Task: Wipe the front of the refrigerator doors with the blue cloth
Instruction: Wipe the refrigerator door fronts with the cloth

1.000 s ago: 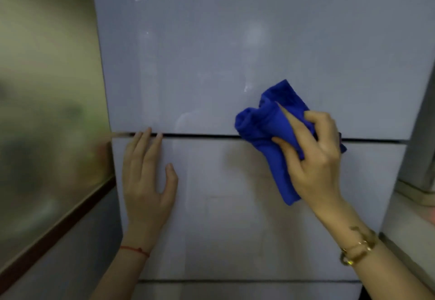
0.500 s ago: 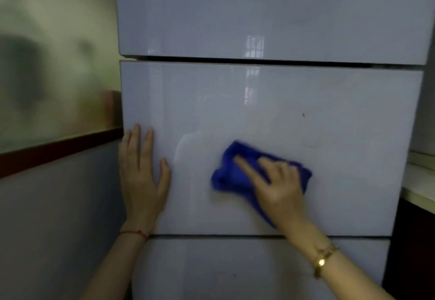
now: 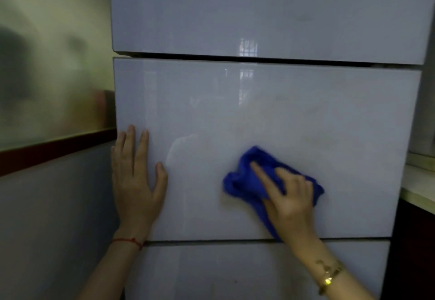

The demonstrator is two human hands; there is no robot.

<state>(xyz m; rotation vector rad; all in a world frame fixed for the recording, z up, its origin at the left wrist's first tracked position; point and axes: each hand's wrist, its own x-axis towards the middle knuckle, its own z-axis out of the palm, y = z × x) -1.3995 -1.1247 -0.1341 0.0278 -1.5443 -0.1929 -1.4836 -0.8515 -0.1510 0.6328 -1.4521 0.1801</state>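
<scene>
A glossy pale grey refrigerator fills the view, with an upper door (image 3: 259, 12), a middle door (image 3: 270, 116) and a lower door (image 3: 235, 271) split by dark horizontal gaps. A bunched blue cloth (image 3: 244, 179) is pressed flat against the lower part of the middle door. My right hand (image 3: 289, 196) lies on the cloth and holds it against the door, fingers spread over it. My left hand (image 3: 135, 182) rests flat and open on the middle door's left edge, holding nothing.
A wall stands close on the left, frosted glass above a dark red strip (image 3: 54, 149) and grey below. A pale counter edge (image 3: 421, 186) juts in at the right of the refrigerator, with a dark cabinet under it.
The cloth and my right hand came down from the gap under the upper door to the lower part of the middle door, then edged slightly right. My view dropped. The left hand stays flat.
</scene>
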